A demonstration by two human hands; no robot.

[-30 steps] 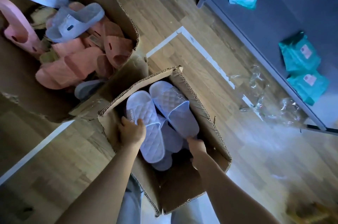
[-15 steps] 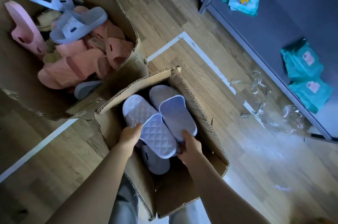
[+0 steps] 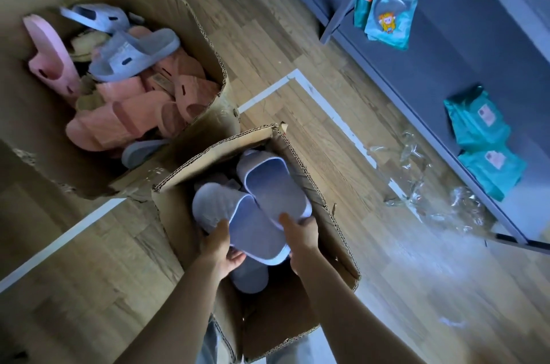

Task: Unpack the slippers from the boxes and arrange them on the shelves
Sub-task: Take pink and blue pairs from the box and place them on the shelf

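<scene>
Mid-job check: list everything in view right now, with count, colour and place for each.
small box: one, brown cardboard, centre, open.
large box: one, brown cardboard, upper left, open.
lilac slippers: at least three, in small box, two held.
pink slippers: several, piled in large box.
grey-blue slippers: three, in large box.
teal packets: at least three, on shelf.
shelf: one, dark grey, right.
plastic wrap: clear, crumpled, floor beside shelf.
left hand: grips one of the lilac slippers.
right hand: grips another.

No text, brand or number is legible. Two teal packets [image 3: 476, 125] near the front edge of the shelf [image 3: 440, 48] each carry one pale label, print too small to read. The cartoon-figure packet [image 3: 390, 18] and the tag on the pink slippers [image 3: 162, 81] are equally unreadable.
</scene>
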